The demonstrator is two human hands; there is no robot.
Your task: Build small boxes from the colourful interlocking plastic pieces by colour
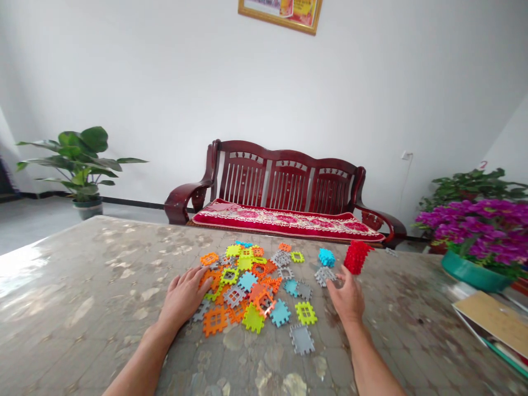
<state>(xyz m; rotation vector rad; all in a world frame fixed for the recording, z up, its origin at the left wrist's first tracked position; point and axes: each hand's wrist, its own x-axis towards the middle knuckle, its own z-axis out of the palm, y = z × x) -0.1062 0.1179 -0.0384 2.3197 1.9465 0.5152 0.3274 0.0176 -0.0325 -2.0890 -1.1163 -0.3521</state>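
Note:
Many-coloured interlocking plastic tiles lie in a loose heap (247, 283) in the middle of the table, orange, yellow-green, blue and grey, some with window cut-outs. My left hand (184, 296) rests flat at the heap's left edge, fingers stretched out, fingertips touching orange tiles. On the right, thumb and forefinger of my right hand (348, 300) close on the right edge of a small grey tile stack (324, 276); its other fingers are partly hidden. Just beyond that hand stands an upright stack of red tiles (357, 257). A short blue tile stack (326, 257) sits behind the grey one.
The patterned table (103, 286) spans the foreground. At its right end are a teal pot (474, 271) of purple flowers and a brown folder (495, 314) on papers. Behind stands a dark red wooden bench (289, 181); a potted plant (84, 162) is at left.

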